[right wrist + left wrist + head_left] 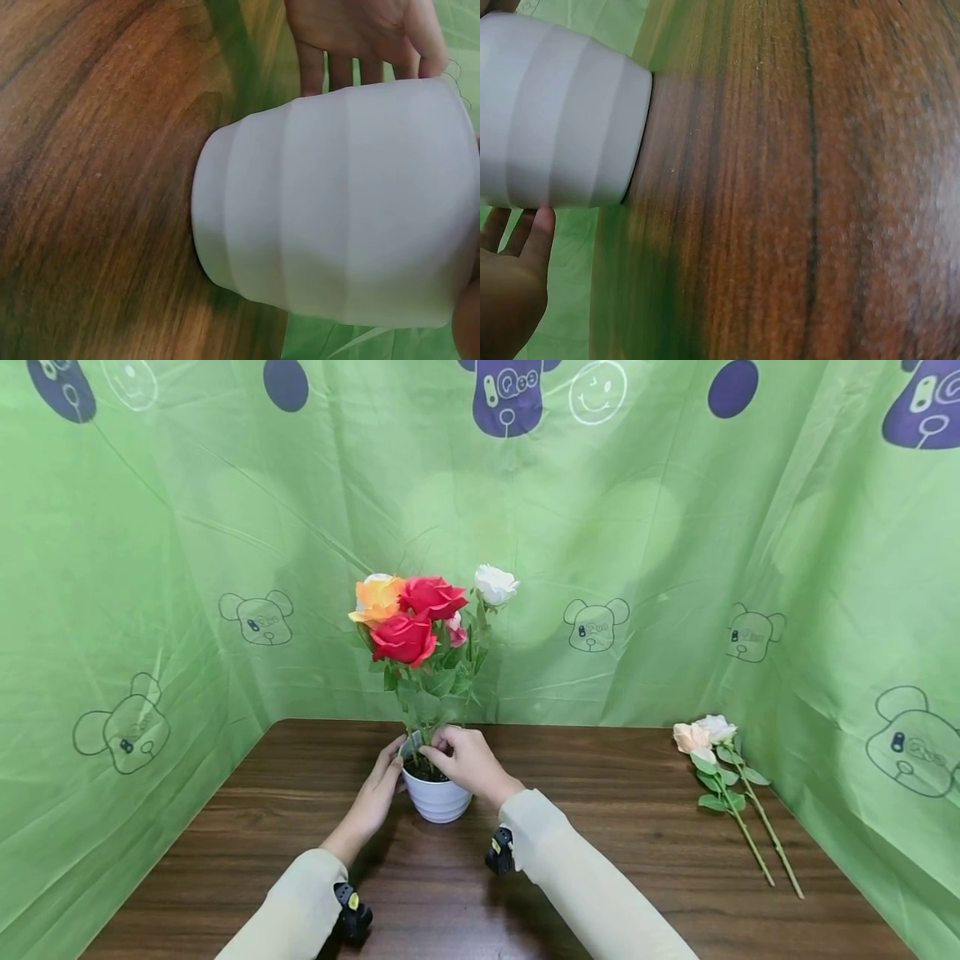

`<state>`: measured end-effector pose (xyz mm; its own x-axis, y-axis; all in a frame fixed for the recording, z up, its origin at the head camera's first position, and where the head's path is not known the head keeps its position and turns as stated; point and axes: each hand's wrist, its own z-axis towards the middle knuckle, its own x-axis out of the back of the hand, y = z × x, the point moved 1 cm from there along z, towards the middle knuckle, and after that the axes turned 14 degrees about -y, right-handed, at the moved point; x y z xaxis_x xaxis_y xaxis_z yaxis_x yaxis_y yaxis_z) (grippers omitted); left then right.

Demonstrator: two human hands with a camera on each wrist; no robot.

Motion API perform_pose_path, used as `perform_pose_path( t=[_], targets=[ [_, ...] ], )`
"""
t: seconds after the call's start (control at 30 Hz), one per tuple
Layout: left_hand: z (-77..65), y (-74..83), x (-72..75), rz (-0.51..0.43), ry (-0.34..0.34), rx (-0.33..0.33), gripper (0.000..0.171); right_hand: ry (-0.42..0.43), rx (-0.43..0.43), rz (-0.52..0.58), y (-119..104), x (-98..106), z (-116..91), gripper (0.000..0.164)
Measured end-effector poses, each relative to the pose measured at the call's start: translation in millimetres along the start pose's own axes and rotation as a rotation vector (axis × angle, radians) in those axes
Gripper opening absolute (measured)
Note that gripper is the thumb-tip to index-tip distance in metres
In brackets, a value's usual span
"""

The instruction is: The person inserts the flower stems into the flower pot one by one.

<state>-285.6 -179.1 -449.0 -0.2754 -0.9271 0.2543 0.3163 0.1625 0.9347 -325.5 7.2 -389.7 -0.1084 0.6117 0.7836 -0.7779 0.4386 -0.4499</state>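
Observation:
A ribbed white flower pot (pixel 438 802) stands upright on the table, with several artificial roses in dark soil. Red roses (pixel 405 639), an orange rose (pixel 377 602), a white rose (pixel 495 585) and a small pink bloom (pixel 456 632) top the leafy stems. My left hand (pixel 375 797) rests against the pot's left side; the right wrist view shows its fingers (pixel 341 71) fairly straight there. Over the right rim, my right hand (pixel 471 762) pinches around a stem low above the soil; its fingertips are partly hidden. Only a bit of it (pixel 469 322) shows in the right wrist view.
Two loose roses, one peach (pixel 693 739) and one white (pixel 716 727), lie on the right of the brown wooden table (pixel 600 810), stems pointing toward the front. Green printed cloth (pixel 645 527) hangs behind and on both sides.

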Motion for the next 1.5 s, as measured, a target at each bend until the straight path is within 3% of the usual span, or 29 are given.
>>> perform_pose_path(
  t=[0.4,0.87,1.5],
  targets=[
    [0.3,0.0,0.3,0.002,0.008,0.011,0.048,-0.061,-0.026,-0.015,-1.8,5.6,-1.3,0.016],
    [0.3,1.7,-0.8,-0.016,0.0,0.009,0.049,-0.022,-0.041,-0.04,-2.2,3.5,3.2,0.02],
    [-0.2,0.4,0.3,0.001,-0.007,0.008,0.049,-0.044,-0.142,0.05,-0.7,1.6,3.4,0.015]
  ],
)
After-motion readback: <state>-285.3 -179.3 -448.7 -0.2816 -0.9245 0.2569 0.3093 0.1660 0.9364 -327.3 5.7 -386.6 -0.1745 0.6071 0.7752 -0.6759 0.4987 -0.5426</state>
